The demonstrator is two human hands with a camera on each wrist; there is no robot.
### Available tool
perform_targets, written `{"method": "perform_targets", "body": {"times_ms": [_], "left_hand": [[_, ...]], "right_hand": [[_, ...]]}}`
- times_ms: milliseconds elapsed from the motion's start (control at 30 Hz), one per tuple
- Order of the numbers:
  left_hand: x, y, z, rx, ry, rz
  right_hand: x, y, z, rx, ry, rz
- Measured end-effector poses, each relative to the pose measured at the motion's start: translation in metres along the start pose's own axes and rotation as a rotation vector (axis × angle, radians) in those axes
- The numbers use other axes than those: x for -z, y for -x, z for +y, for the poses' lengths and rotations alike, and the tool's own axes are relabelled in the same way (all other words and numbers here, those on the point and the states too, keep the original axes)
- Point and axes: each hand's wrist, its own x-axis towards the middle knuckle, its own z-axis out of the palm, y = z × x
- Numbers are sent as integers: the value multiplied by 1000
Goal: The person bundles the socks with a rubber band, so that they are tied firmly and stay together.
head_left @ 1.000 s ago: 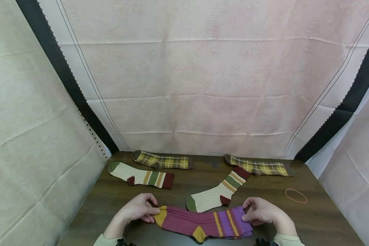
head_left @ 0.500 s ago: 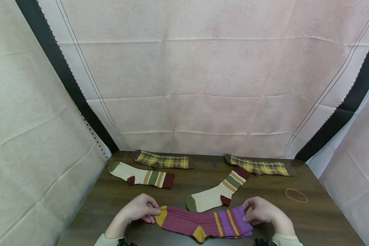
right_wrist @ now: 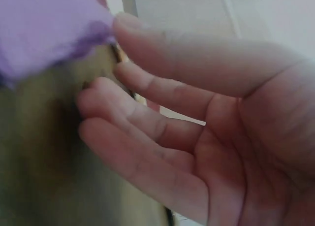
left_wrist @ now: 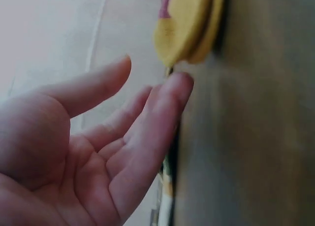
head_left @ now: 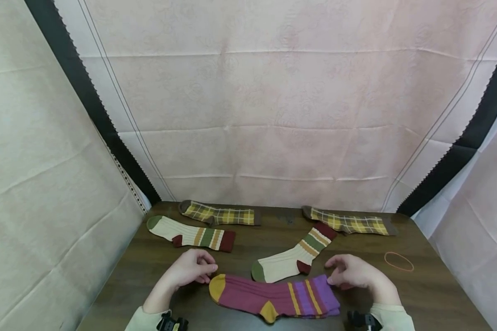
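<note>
Purple striped socks [head_left: 257, 294] with yellow toe and heel lie flat, one over the other, near the front of the table. Just off their yellow toe is my left hand [head_left: 192, 269], thumb and fingers apart and holding nothing. The left wrist view shows a gap between those fingers [left_wrist: 147, 137] and the layered toe. At the purple cuff, my right hand [head_left: 352, 273] has its fingers loosely bent. In the right wrist view the right thumb lies right at the cuff's corner [right_wrist: 54, 34], with the other fingers [right_wrist: 142, 162] spread below and nothing between them.
Two cream socks with green toes, a left one [head_left: 190, 233] and a right one [head_left: 291, 257], lie beyond the purple pair. Two yellow plaid socks, left [head_left: 223, 215] and right [head_left: 349, 223], line the table's back edge. A pinkish elastic loop [head_left: 399, 261] lies at right on the dark table [head_left: 430, 294].
My left hand has let go of the yellow toe and moved back and up from it. The right hand has loosened from the cuff and shifted slightly away. The purple socks lie in place.
</note>
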Motion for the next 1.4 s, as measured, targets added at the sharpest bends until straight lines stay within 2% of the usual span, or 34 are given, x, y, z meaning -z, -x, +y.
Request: {"method": "perform_targets", "body": {"times_ms": [100,200,333,467,633,733,967,1133,1400], "left_hand": [[-2,-5,10,-35,-22,57],[-8,-12,19,-76,-39,67],[-20,-27,26,-116,-50,7],[-32,-43,29,-109,-46,-69],[-45,-58,34,-96,-61,-104],[-52,-62,38,-95,-67,-113],[-62,-65,45,-81,-92,-96],[-66,-71,44,-69,-94,-123],[-72,-74,45,-41,-91,-135]], "right_hand": [[11,-7,-6,14,49,54],[22,-18,-8,59,88,132],[31,-36,-3,135,103,260],[35,-54,5,193,158,370],[36,-69,11,225,297,532],[36,-74,13,227,334,591],[36,-80,16,211,363,622],[37,-83,17,191,364,626],[35,-83,17,166,373,587]]}}
